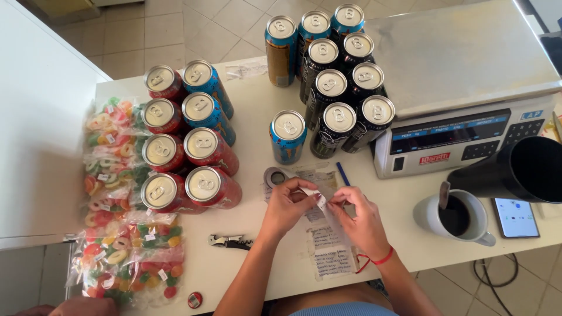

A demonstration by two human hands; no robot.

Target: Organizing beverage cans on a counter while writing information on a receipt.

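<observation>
Both hands meet over the taped paper list (331, 246) – left hand (287, 206) and right hand (358, 219) pinching a small white label (314, 195) between fingertips (raised just off the table (257, 266)) – beside grouped cans (202, 143).

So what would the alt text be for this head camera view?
Two bare hands, left hand and right hand, pinch a small white paper sticker over a white table, among tall drink cans, bagged gummy rings and a grey weighing scale.

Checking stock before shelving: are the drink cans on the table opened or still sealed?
Sealed, as far as visible: the cans stand upright and their pull tabs lie flat on unbroken lids.
</observation>
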